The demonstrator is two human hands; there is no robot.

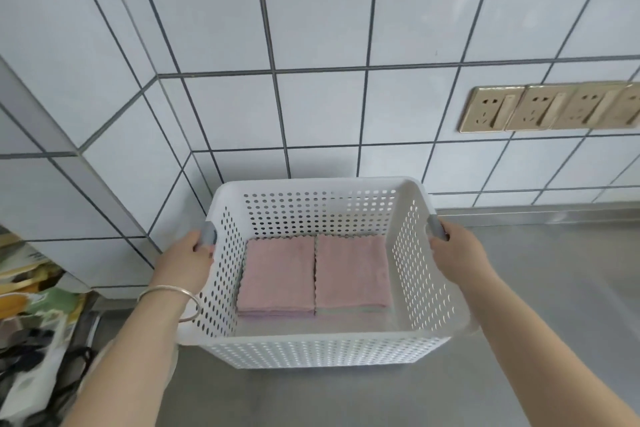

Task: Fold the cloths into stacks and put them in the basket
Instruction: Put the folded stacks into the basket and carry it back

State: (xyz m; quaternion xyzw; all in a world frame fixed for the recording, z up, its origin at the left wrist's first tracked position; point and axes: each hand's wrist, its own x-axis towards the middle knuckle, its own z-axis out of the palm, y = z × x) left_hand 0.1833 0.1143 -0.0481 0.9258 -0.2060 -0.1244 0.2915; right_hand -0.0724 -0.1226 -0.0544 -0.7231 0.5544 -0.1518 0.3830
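White perforated basket (322, 350) on grey steel counter (536, 340), close to tiled wall (311, 97), back rim near wall corner. Inside: two folded pink stacks side by side on basket floor, touching along middle line. Left stack (277, 277) and right stack (351, 270) both flat, scalloped edges visible at back; some greenish layer seen at front edge under right stack. Space left betw. stacks and front wall of basket.

Left hand (185, 263) curled round grey left handle (209, 236), fingers wrapped from outside; silver bangle (169, 296) on wrist. Right hand (453, 250) holding grey right handle (437, 227) same way, fingers hidden behind rim.

Row of gold-coloured sockets (550, 107) on wall at right. Cluttered packages & dark cables (38, 322) at far left, blurred, not identifiable.
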